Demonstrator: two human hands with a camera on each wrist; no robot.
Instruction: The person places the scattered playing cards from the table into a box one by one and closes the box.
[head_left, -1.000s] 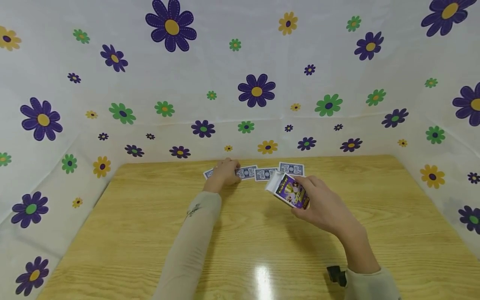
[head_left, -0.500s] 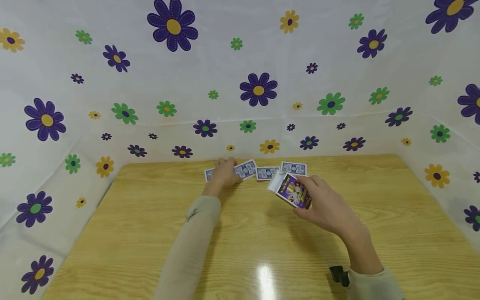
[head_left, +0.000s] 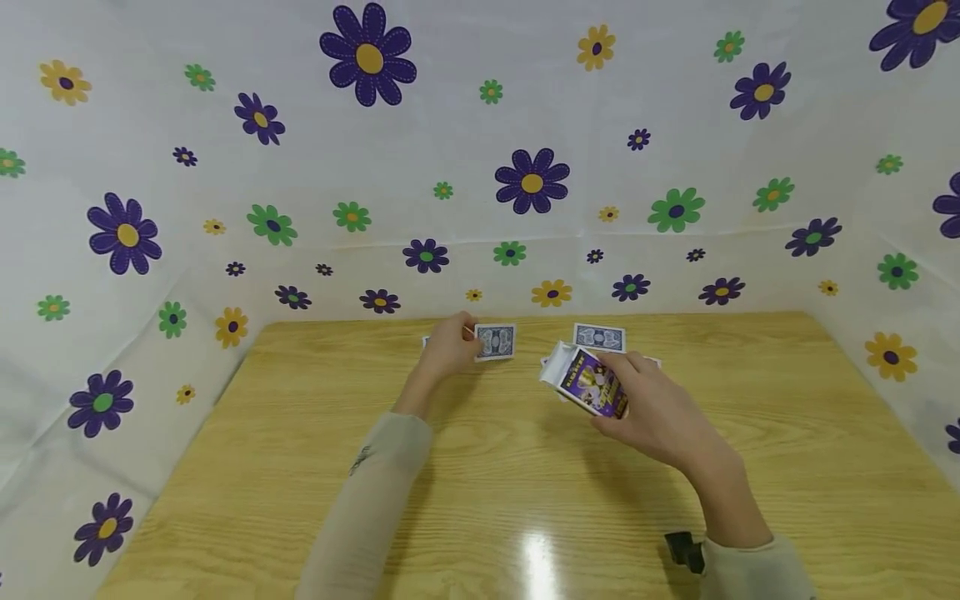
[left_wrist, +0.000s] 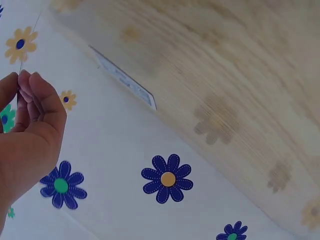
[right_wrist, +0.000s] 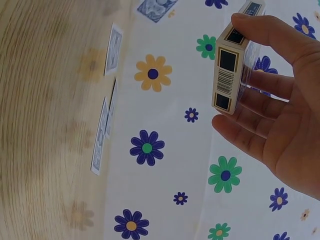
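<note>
My left hand (head_left: 448, 346) pinches a playing card (head_left: 495, 342) by its left edge near the table's far side, its blue patterned back facing me. That card (right_wrist: 156, 9) is raised off the table in the right wrist view. My right hand (head_left: 663, 417) grips a purple card box (head_left: 595, 382), tilted, its white flap (head_left: 555, 364) open at the left end. Another card (head_left: 600, 337) lies face down behind the box. The box and right hand hide most of two more cards; one card (right_wrist: 100, 136) shows in the right wrist view. A card corner (head_left: 425, 341) peeks out left of my left hand.
A wooden table (head_left: 450, 500) spreads before me. White cloth (head_left: 420, 125) with purple, green and yellow flowers rises at its back and sides. A small black object (head_left: 684, 552) sits by my right sleeve.
My left hand has lifted the card, which was lying aslant on the table. A neighbouring card, plainly visible before, is now mostly behind the box. The head view has turned slightly left.
</note>
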